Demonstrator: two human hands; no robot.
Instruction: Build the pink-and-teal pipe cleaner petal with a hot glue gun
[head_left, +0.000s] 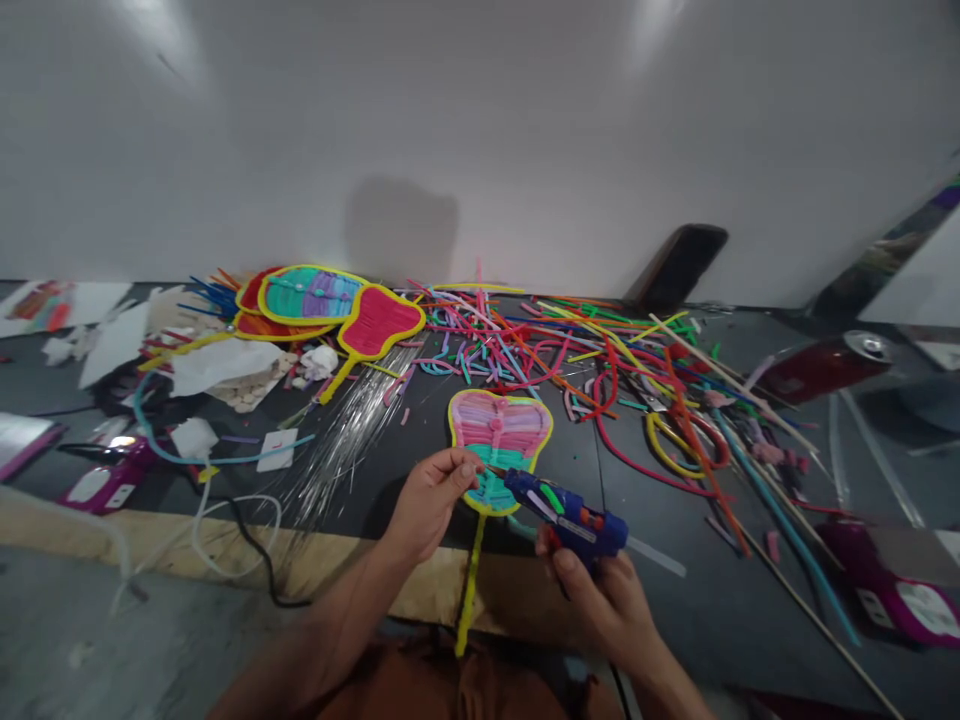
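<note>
A heart-shaped hand fan point(500, 432) made of pink and teal straws with a yellow rim and a yellow handle lies on the dark table in front of me. My left hand point(431, 497) pinches the fan's lower left edge, fingers closed. My right hand point(600, 590) grips a blue hot glue gun point(566, 510), whose nozzle points left at the fan's lower part, close to my left fingertips. A clear glue stick pokes out of the gun's back.
Finished fans point(330, 305) lie stacked at the back left. A heap of coloured straws point(600, 350) covers the middle and right. Clear glue sticks point(337, 450), white paper scraps, cables and purple packets point(896, 595) lie about. A red can point(825, 365) lies at right.
</note>
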